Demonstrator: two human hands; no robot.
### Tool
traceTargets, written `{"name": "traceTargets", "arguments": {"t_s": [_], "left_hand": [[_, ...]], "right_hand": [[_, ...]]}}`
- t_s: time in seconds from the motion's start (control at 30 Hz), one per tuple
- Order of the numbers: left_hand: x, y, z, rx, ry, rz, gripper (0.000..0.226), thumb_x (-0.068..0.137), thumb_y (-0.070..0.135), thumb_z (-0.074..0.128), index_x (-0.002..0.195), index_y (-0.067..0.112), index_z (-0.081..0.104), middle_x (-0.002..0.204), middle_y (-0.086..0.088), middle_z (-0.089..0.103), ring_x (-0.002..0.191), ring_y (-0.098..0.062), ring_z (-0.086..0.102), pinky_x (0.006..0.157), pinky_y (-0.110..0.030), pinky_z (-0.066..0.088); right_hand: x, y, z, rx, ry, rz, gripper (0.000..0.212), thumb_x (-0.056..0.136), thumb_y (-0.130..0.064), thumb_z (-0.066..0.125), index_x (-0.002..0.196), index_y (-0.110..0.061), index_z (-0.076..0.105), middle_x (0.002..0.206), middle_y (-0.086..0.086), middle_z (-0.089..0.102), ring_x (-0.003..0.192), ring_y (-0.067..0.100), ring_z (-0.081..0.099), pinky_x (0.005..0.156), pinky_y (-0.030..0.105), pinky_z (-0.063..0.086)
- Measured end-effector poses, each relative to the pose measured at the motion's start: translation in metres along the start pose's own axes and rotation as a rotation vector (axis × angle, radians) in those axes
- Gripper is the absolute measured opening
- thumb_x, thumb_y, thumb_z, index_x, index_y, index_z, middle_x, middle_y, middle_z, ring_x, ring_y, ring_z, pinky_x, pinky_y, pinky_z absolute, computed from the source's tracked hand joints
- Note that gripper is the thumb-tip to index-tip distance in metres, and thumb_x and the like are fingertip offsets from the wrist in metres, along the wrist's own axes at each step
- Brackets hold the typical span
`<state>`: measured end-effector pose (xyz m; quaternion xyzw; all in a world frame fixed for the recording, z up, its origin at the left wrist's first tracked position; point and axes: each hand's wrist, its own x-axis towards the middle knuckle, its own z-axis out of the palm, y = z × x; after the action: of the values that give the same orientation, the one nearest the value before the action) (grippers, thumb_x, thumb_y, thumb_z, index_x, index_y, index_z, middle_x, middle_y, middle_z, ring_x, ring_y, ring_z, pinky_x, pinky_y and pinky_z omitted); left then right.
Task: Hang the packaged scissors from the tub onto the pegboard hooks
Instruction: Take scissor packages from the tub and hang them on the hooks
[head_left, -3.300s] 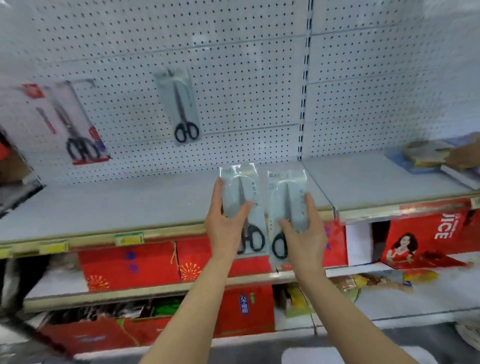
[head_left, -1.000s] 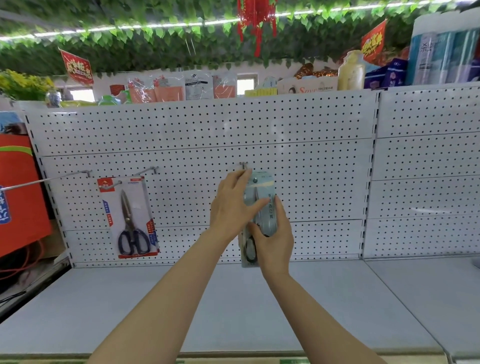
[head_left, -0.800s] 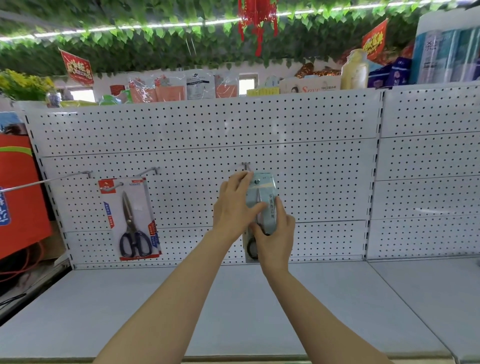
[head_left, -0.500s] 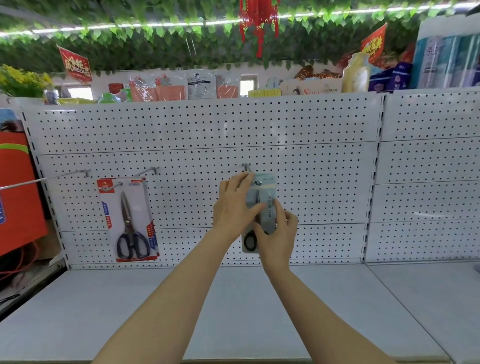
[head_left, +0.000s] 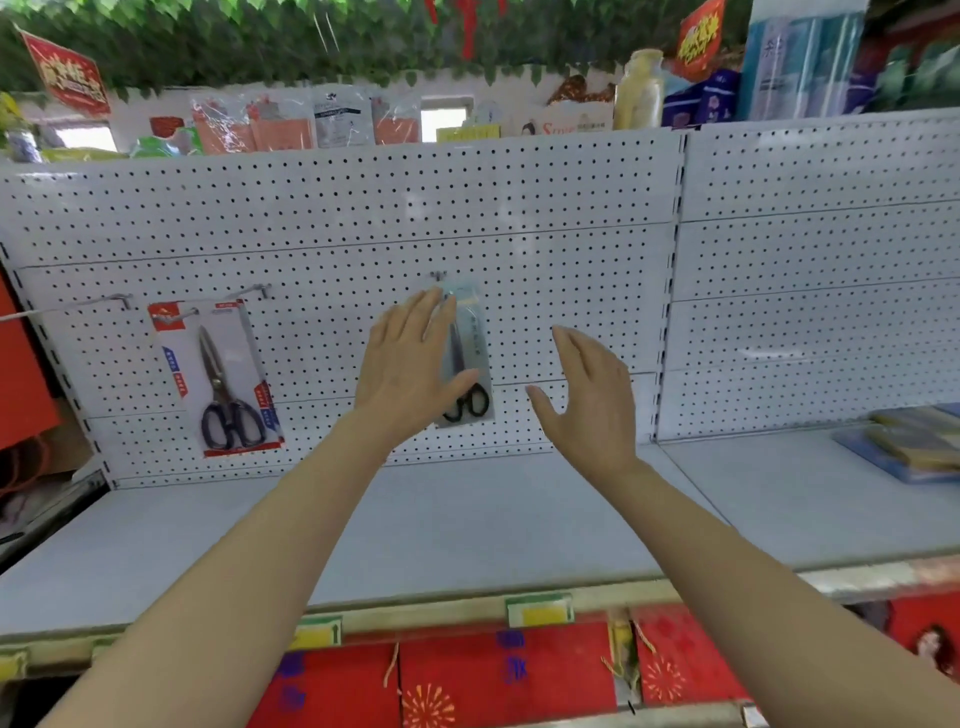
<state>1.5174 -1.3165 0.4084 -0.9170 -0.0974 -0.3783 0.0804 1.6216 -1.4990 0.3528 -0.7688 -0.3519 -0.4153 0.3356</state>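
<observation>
A clear plastic pack of black-handled scissors (head_left: 466, 358) hangs from a metal hook (head_left: 439, 276) on the white pegboard (head_left: 545, 270); its print is unreadable. Left hand (head_left: 410, 366) and right hand (head_left: 589, 395) are spread, empty.

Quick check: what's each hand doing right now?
Left hand: open, fingers spread in front of the hung scissors pack, gripping nothing.
Right hand: open, empty.

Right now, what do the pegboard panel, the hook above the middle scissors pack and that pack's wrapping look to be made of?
Pegboard panel: probably painted sheet metal, matte white with even punched holes. Hook: thin bare metal wire, greyish and slightly shiny, though small and blurred. Middle scissors pack: clear glossy plastic over a pale card, since the dark scissors show through; the exact plastic cannot be told.
</observation>
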Motion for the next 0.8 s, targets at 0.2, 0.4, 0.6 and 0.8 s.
{"name": "traceTargets", "arguments": {"t_s": [0.2, 0.4, 0.6, 0.8], "left_hand": [[-0.048, 0.095, -0.008, -0.022, 0.090, 0.118, 0.076, 0.091, 0.051, 0.054, 0.151, 0.010, 0.030, 0.157, -0.009, 0.030, 0.146, -0.028, 0.022, 0.118, -0.041, 0.006], [-0.133, 0.229, 0.051, -0.204, -0.081, 0.188, 0.074, 0.087, 0.044, 0.054, 0.148, 0.007, 0.036, 0.155, -0.011, 0.034, 0.142, -0.032, 0.030, 0.118, -0.046, 0.015], [-0.249, 0.342, 0.119, -0.303, -0.373, 0.207, 0.073, 0.081, 0.042, 0.058, 0.143, 0.006, 0.044, 0.149, -0.014, 0.042, 0.136, -0.033, 0.039, 0.112, -0.046, 0.028], [-0.384, 0.415, 0.174, -0.508, -0.628, 0.288, 0.058, 0.072, 0.017, 0.077, 0.125, 0.004, 0.058, 0.122, -0.013, 0.059, 0.106, -0.032, 0.057, 0.084, -0.040, 0.050]], "right_hand": [[-0.048, 0.039, -0.091, -0.162, 0.023, -0.184, 0.057, 0.087, -0.030, 0.059, 0.136, -0.001, 0.050, 0.133, 0.015, 0.054, 0.123, 0.033, 0.047, 0.104, 0.046, 0.035], [-0.159, 0.105, -0.149, -0.305, -0.126, -0.075, 0.059, 0.083, -0.029, 0.060, 0.132, 0.002, 0.052, 0.128, 0.020, 0.057, 0.117, 0.039, 0.053, 0.099, 0.051, 0.039], [-0.300, 0.169, -0.190, -0.439, -0.348, 0.136, 0.055, 0.084, -0.029, 0.056, 0.129, 0.002, 0.054, 0.123, 0.019, 0.059, 0.111, 0.038, 0.054, 0.096, 0.048, 0.038], [-0.436, 0.197, -0.215, -0.517, -0.530, 0.304, 0.057, 0.083, -0.027, 0.061, 0.132, 0.000, 0.052, 0.123, 0.015, 0.058, 0.112, 0.033, 0.048, 0.095, 0.044, 0.037]]}}
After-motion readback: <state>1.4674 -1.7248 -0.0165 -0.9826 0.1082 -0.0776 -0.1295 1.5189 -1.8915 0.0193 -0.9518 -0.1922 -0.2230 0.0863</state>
